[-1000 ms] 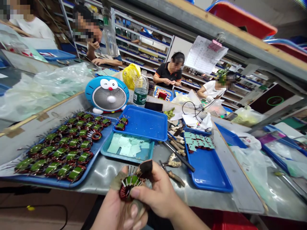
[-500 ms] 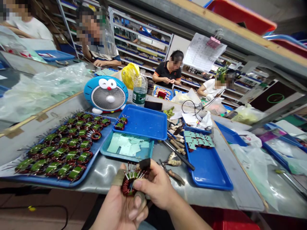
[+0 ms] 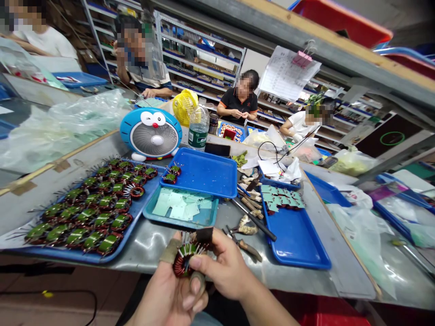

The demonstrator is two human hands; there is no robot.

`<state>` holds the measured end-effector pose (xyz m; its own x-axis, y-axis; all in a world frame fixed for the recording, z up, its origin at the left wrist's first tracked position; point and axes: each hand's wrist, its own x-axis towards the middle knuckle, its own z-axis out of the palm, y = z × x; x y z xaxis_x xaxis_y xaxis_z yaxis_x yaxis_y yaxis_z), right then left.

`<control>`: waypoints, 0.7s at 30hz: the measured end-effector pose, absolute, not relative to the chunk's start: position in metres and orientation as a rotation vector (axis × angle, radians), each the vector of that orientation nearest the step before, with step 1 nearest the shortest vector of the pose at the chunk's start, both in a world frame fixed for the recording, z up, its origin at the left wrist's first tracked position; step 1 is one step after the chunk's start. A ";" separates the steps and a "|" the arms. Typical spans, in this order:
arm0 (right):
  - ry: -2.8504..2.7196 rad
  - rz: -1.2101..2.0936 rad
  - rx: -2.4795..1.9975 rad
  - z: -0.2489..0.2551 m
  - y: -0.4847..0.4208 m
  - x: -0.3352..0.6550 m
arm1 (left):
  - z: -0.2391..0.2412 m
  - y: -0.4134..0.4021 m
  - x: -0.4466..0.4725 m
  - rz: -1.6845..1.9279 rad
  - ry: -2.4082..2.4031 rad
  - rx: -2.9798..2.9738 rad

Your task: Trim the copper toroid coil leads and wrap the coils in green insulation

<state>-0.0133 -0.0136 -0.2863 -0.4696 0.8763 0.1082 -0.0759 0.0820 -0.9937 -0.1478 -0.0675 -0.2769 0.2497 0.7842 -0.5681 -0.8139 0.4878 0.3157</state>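
You are gripping a wound toroidal coil (image 3: pixel 182 261) with your left hand (image 3: pixel 166 294) and right hand (image 3: pixel 220 267), holding it up just off the near edge of the metal-topped surface (image 3: pixel 152 248). Both hands are closed around it; neither is releasing it. A tan finger wrap (image 3: pixel 169 250) is covering a finger on your left hand, while a dark tip (image 3: pixel 204 234) is showing at your right fingers, though you cannot tell whether it is a second wrap or a separate piece.

The coil is likely handling as a small, stiff, dense ring: its copper winding is firm, its thin wire leads are springy and easily bent, and its green tape band may feel slick. Your safest hold is across the winding, clear of the leads.

Ahead on your left, a blue tray (image 3: pixel 73 256) is carrying rows of matching coils (image 3: pixel 90 217). A teal tray (image 3: pixel 180 224) is holding pale paper squares (image 3: pixel 180 206), and another blue tray (image 3: pixel 295 249) is carrying coils topped with green squares (image 3: pixel 280 199). A pair of pliers (image 3: pixel 246 244) is lying beside it.
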 end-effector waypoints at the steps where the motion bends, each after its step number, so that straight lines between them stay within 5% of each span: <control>1: -1.589 1.481 -0.822 -0.285 -0.014 -0.012 | -0.279 -0.067 -0.149 1.082 0.758 -0.030; 9: -1.502 1.556 -0.939 -0.280 -0.019 0.020 | -0.292 -0.054 -0.189 1.008 0.916 0.983; 14: -1.850 1.158 -0.935 -0.260 -0.023 0.022 | -0.272 -0.041 -0.203 0.789 1.062 1.524; 21: -2.202 1.005 -0.797 -0.247 -0.018 0.032 | -0.246 -0.036 -0.203 0.583 1.030 1.669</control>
